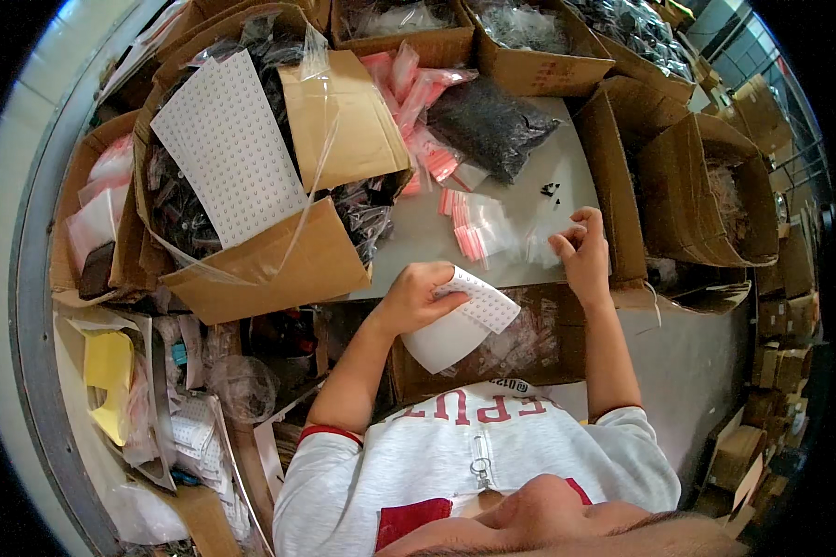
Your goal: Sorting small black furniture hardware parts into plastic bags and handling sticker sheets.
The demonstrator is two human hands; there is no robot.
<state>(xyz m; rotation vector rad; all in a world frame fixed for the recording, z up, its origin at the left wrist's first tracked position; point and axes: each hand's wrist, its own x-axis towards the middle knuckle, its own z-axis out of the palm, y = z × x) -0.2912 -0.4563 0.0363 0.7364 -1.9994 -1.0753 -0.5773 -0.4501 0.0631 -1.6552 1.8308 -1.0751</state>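
Note:
My left hand grips a white sheet of small stickers by its upper left edge. The sheet is curled, so its printed rows and its plain side both show. My right hand is raised over the table's right side with thumb and fingers drawn together. Whatever is in that pinch, if anything, is too small to tell. Beside its fingertips lies a small clear plastic bag. A fanned stack of zip bags with red-striped edges lies to the left. Several small black parts sit behind the clear bag.
A large cardboard box at left holds dark bagged parts and a big sticker sheet. A bag of black pieces rests at the table's back. Open boxes border the right; a box of small clear bags is below my hands.

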